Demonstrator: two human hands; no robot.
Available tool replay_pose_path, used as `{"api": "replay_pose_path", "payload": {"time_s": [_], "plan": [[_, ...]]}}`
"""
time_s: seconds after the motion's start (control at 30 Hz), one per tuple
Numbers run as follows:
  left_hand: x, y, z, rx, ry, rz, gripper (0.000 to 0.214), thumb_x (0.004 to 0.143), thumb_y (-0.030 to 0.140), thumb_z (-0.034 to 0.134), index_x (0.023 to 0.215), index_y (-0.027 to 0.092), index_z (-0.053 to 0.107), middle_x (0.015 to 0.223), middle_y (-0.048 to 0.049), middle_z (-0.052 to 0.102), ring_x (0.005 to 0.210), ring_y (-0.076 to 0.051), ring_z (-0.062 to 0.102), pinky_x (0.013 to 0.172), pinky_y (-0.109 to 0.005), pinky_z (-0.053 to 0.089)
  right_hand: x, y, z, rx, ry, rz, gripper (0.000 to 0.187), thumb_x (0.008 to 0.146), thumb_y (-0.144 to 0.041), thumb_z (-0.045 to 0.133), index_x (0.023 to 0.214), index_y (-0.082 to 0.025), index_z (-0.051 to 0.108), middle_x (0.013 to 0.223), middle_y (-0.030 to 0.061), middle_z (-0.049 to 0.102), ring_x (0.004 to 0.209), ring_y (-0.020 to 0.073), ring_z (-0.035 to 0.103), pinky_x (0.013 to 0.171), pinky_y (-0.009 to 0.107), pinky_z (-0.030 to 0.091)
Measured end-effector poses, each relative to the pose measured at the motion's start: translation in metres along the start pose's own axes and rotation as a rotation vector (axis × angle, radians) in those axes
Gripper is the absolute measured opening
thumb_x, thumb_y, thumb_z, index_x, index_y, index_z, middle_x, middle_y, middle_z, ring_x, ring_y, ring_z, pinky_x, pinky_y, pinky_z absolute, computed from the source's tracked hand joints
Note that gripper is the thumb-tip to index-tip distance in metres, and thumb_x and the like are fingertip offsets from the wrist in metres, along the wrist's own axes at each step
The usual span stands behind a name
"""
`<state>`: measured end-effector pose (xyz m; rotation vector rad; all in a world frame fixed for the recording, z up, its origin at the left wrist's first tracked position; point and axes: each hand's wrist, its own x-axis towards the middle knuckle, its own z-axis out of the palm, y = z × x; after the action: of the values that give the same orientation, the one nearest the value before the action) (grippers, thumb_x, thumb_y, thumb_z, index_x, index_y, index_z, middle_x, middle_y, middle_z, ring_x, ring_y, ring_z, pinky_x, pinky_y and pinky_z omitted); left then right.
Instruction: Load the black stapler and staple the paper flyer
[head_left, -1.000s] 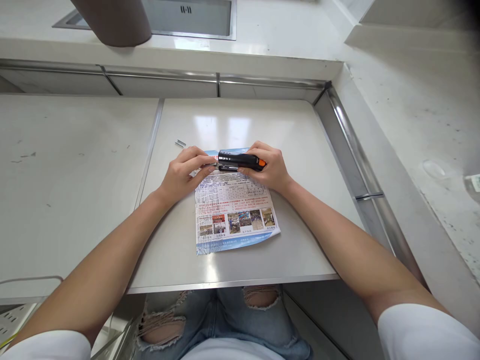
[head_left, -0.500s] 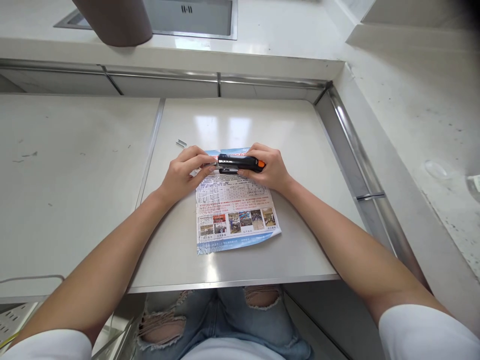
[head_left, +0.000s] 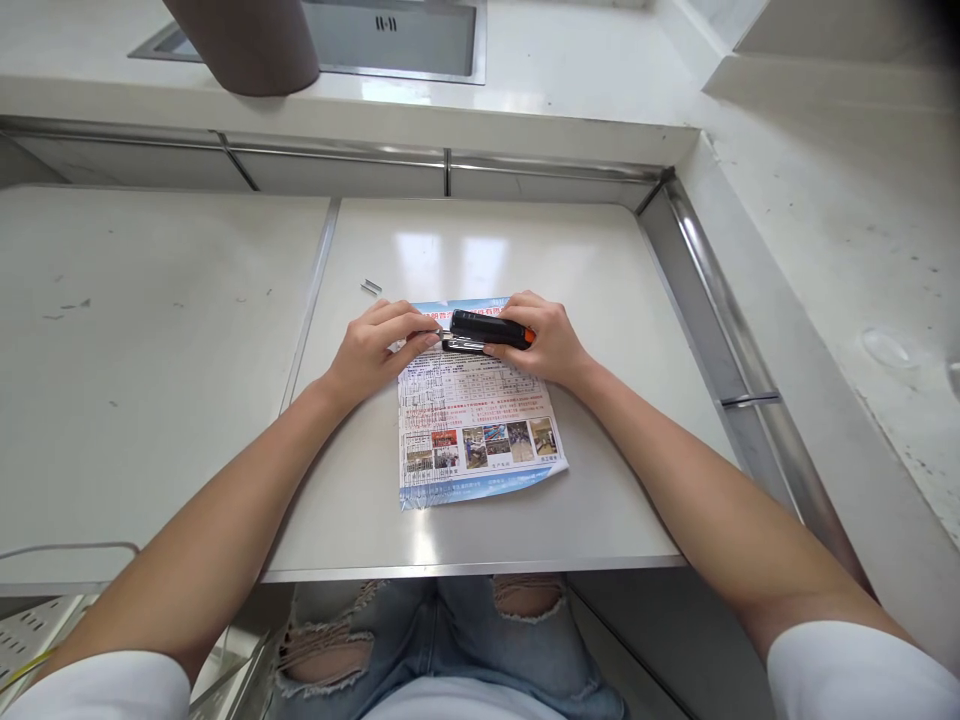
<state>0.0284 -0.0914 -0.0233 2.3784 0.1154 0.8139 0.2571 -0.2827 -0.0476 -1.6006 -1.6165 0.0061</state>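
Closed round the orange-tipped rear end of a black stapler [head_left: 491, 327], the right hand [head_left: 551, 338] has its thumb on the near side and its fingers on the far side. Opposite it, the left hand [head_left: 379, 345] brings thumb and fingertips together on a small metal piece [head_left: 441, 332] at the stapler's front end; fingers hide most of the piece, and whether it belongs to the stapler cannot be told. At that front end the stapler's upper body and base stand apart, with a shiny metal rail showing between them.

The stapler is over the far part of a printed sheet [head_left: 495, 475], roughly midway between the far and near edges of the white worktop [head_left: 622, 480]. The sheet lies to the right of the metal dividing strip [head_left: 313, 280], and its near right corner curls up. Just beyond the left hand, between the sheet and the dividing strip, lies a short strip of staples [head_left: 371, 287]. Small dark marks [head_left: 77, 304] dot the worktop left of the divider.

Past the worktop's far edge, a brown container [head_left: 251, 45] stands on a pale counter [head_left: 585, 65], in front of a metal sink [head_left: 478, 45]. Beyond the right edge, a clear round object [head_left: 889, 347] sits on the side counter [head_left: 825, 230].
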Motion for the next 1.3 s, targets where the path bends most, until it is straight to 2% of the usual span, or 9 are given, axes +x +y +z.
{"api": "replay_pose_path", "payload": {"time_s": [0.1,0.23,0.33,0.43,0.53,0.67,0.83,1.07,1.3], "plan": [[-0.001,-0.001,0.000,0.015,-0.016,0.006,0.026,0.101,0.051,0.069,0.097,0.029,0.080,0.087,-0.0031,0.078,0.078,-0.021,0.068,0.084,-0.041,0.056,0.000,0.001,-0.001,-0.034,-0.021,-0.019,0.026,0.087,-0.046,0.084,0.089,-0.024,0.072,0.088,0.0034,0.071,0.082,0.0230,0.061,0.073,0.040,0.051],[-0.002,0.002,0.000,0.040,0.018,0.058,0.025,0.100,0.050,0.072,0.093,0.027,0.081,0.079,-0.0023,0.076,0.068,-0.018,0.065,0.072,-0.036,0.055,-0.001,-0.007,-0.004,-0.200,0.030,-0.104,0.035,0.094,-0.056,0.077,0.113,-0.027,0.072,0.109,0.0071,0.073,0.100,0.0286,0.063,0.087,0.048,0.052],[-0.002,0.004,0.000,0.012,0.069,0.141,0.025,0.100,0.048,0.076,0.089,0.025,0.080,0.074,-0.0014,0.076,0.060,-0.014,0.062,0.062,-0.029,0.050,-0.004,-0.022,-0.004,-0.332,0.098,-0.234,0.035,0.100,-0.055,0.073,0.126,-0.032,0.067,0.119,0.0052,0.073,0.107,0.0287,0.064,0.092,0.049,0.050],[-0.002,0.006,0.002,-0.015,0.106,0.238,0.031,0.097,0.052,0.079,0.086,0.023,0.080,0.070,-0.0009,0.075,0.055,-0.010,0.060,0.055,-0.024,0.047,-0.008,-0.038,0.001,-0.398,0.038,-0.420,0.031,0.105,-0.042,0.069,0.135,-0.038,0.062,0.123,0.0002,0.075,0.107,0.0241,0.066,0.093,0.045,0.050],[-0.002,0.008,0.006,-0.037,0.122,0.301,0.036,0.096,0.057,0.078,0.086,0.022,0.080,0.068,-0.0009,0.076,0.053,-0.010,0.061,0.053,-0.023,0.046,-0.010,-0.046,0.006,-0.435,-0.038,-0.562,0.029,0.107,-0.031,0.067,0.134,-0.040,0.063,0.124,-0.0036,0.076,0.107,0.0199,0.066,0.091,0.041,0.051],[-0.002,0.015,0.011,-0.090,0.107,0.332,0.035,0.095,0.057,0.079,0.088,0.023,0.081,0.064,0.0004,0.074,0.051,-0.009,0.061,0.051,-0.023,0.045,-0.008,-0.049,0.006,-0.407,0.061,-0.642,0.021,0.104,-0.022,0.071,0.118,-0.037,0.067,0.118,-0.0051,0.078,0.103,0.0176,0.065,0.086,0.039,0.053],[-0.001,0.019,0.013,-0.106,0.078,0.330,0.035,0.095,0.057,0.079,0.089,0.023,0.081,0.063,0.0008,0.074,0.049,-0.009,0.060,0.050,-0.022,0.044,-0.008,-0.049,0.006,-0.386,0.134,-0.648,0.019,0.103,-0.019,0.071,0.112,-0.036,0.070,0.122,-0.0046,0.078,0.100,0.0186,0.065,0.084,0.040,0.055],[-0.001,0.016,0.013,-0.105,0.080,0.360,0.031,0.096,0.053,0.079,0.092,0.023,0.081,0.067,0.0004,0.075,0.052,-0.009,0.062,0.054,-0.022,0.048,-0.015,-0.040,0.007,-0.358,-0.015,-0.556,0.032,0.104,-0.024,0.070,0.129,-0.045,0.070,0.127,-0.0071,0.078,0.100,0.0212,0.066,0.083,0.045,0.054],[-0.004,0.015,0.009,-0.072,0.083,0.293,0.034,0.097,0.058,0.077,0.096,0.024,0.082,0.069,0.0010,0.076,0.053,-0.010,0.062,0.055,-0.024,0.048,-0.017,-0.040,0.002,-0.348,-0.086,-0.364,0.020,0.110,-0.033,0.059,0.121,-0.042,0.073,0.121,-0.0042,0.079,0.092,0.0213,0.064,0.082,0.046,0.052]]}}
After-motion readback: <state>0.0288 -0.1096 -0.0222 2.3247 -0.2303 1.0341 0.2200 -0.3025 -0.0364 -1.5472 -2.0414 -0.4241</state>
